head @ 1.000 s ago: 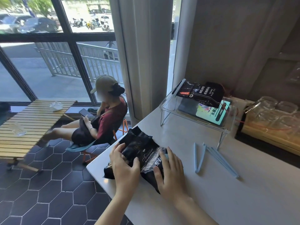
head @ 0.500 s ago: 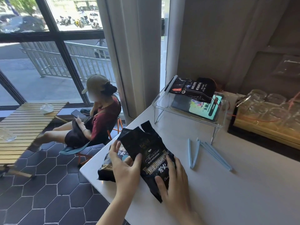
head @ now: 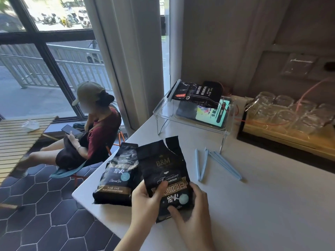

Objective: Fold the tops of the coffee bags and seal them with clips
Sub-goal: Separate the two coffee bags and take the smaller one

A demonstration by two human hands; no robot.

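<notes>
Across the lower right of the frame a white table (head: 272, 205) is filling most of the view. On it, upper centre, a clear acrylic riser (head: 192, 120) is carrying another dark coffee packet (head: 197, 94) above a lit tablet (head: 211, 113).

Two black coffee bags are standing at lower centre. The rear bag (head: 117, 174) is standing free, overlapped on its right by the front bag (head: 163, 171). The left hand (head: 145, 205) is gripping the front bag's lower left edge, thumb across its face; the right hand (head: 192, 216) is curling round its lower right edge, thumb on the label. Both are grasping low down.

The front bag's long axis is running up the frame, leaning slightly left, its torn, notched open top pointing toward upper centre, well above both grips. Judgement: either hand must travel up that axis before folding.

Pale blue sealing clips (head: 213, 163) are lying right of the bag, nearer the right hand, untouched, their long axes running diagonally.
</notes>
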